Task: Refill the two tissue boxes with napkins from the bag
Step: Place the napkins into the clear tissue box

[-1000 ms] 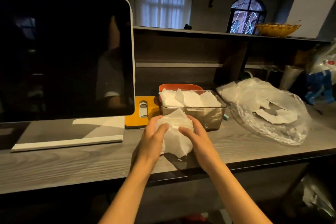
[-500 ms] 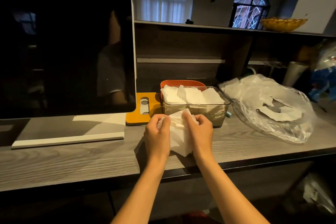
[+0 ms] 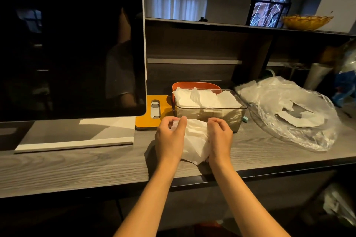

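Head view, the only one I am receiving: I am watching the left hand and the right hand working together on a crumpled wad of white paper napkins, held just above the grey wood-grain counter in front of the boxes. The left fingers are curling over and pinching the wad's upper left edge; the right fingers are curling round its right side. Directly behind, the clear rectangular plastic tissue box is sitting heaped with white napkins to its rim, so I am judging that one filled. The orange rounded plastic box is standing touching it at the back; only its rim is showing, and I cannot tell how full it is. The crinkled transparent plastic bag is lying near the boxes on their right, napkins showing inside it, so supply is remaining. I am judging the task roughly midway: the wad in hand is awaiting placement and the orange box is unconfirmed. A large dark-screened white-framed monitor is standing at left. I am finding no legible brand, label or writing anywhere.
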A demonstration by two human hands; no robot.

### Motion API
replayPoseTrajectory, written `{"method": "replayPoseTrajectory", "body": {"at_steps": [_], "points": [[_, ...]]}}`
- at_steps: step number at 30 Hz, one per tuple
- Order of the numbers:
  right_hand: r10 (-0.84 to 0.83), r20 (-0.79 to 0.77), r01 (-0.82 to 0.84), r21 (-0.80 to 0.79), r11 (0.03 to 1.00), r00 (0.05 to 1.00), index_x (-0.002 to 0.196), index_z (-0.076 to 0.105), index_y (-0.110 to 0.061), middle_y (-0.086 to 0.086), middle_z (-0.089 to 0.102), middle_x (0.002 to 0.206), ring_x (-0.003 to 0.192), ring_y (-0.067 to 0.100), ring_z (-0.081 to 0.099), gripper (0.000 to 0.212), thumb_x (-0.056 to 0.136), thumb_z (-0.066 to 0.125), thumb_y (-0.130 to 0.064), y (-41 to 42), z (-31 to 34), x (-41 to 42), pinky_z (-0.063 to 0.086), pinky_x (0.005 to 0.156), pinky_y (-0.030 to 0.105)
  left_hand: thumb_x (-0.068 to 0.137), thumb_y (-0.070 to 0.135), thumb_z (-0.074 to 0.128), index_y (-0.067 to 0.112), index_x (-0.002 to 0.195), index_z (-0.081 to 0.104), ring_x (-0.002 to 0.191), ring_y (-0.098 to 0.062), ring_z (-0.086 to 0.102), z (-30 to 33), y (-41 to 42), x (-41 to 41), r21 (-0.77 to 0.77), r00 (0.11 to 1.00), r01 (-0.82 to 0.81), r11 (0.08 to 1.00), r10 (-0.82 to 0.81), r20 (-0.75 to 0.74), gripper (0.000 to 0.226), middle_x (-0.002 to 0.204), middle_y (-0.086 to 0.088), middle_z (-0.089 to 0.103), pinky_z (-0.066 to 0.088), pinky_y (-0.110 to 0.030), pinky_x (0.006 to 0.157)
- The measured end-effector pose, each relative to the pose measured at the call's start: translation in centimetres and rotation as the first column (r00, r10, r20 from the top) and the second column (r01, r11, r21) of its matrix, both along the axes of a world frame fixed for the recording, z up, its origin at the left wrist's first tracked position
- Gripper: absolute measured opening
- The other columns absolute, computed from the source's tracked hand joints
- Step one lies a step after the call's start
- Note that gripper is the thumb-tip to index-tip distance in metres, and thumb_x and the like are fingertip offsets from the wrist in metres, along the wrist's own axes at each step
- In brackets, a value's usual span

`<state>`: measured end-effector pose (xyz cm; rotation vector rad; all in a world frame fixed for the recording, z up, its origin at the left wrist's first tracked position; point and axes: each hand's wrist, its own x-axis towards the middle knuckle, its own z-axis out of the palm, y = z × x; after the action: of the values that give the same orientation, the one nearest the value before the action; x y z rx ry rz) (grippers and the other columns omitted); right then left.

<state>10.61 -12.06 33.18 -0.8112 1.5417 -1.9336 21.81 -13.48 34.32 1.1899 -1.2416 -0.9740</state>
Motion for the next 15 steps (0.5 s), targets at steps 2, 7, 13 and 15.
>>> {"method": "replayPoseTrajectory", "body": {"at_steps": [2,7,13,15], "points": [[-0.012,0.057,0.012,0.004,1.0,0.998,0.087,0.068,-0.018,0.004,0.068,0.09,0.092,0.027,0.064,0.015,0.09,0.056,-0.01,0.0,0.12,-0.24,0.053,0.077,0.04,0.097,0.033,0.057,0.02,0.114,0.061,0.085,-0.01,0.059,-0.08,-0.51,0.04,0.026,0.999,0.018,1.0,-0.019,0.029,0.022,0.105,0.002,0.064,0.044,-0.021,0.058],[0.092,-0.109,-0.095,-0.027,0.995,0.99,0.081,0.069,-0.014,-0.001,0.067,0.077,0.08,0.018,0.064,0.02,0.095,0.059,-0.025,0.19,0.07,0.48,0.052,0.07,0.033,0.099,0.039,0.052,0.019,0.111,0.063,0.088,-0.016,0.064,0.13,-0.56,0.05,0.045,0.993,0.105,0.994,-0.102,-0.062,0.026,0.1,0.0,0.067,0.049,-0.027,0.063],[-0.057,0.027,0.056,0.036,0.998,0.998,0.088,0.066,-0.021,0.001,0.067,0.09,0.09,0.023,0.063,0.011,0.09,0.057,-0.015,-0.21,-0.32,-0.35,0.052,0.077,0.039,0.097,0.026,0.052,0.015,0.098,0.066,0.078,-0.015,0.059,-0.18,-1.25,0.07,0.04,0.994,0.021,0.999,-0.025,0.105,0.018,0.09,-0.001,0.066,0.037,-0.022,0.056],[0.018,-0.006,-0.018,0.01,1.0,1.0,0.091,0.067,-0.021,0.0,0.068,0.091,0.091,0.022,0.064,0.014,0.094,0.054,-0.018,-0.13,-0.19,-0.15,0.053,0.078,0.038,0.096,0.024,0.051,0.014,0.101,0.065,0.079,-0.018,0.061,-0.23,-1.13,0.05,0.043,0.995,0.066,0.997,-0.069,0.075,0.018,0.091,-0.003,0.066,0.04,-0.023,0.057]]}}
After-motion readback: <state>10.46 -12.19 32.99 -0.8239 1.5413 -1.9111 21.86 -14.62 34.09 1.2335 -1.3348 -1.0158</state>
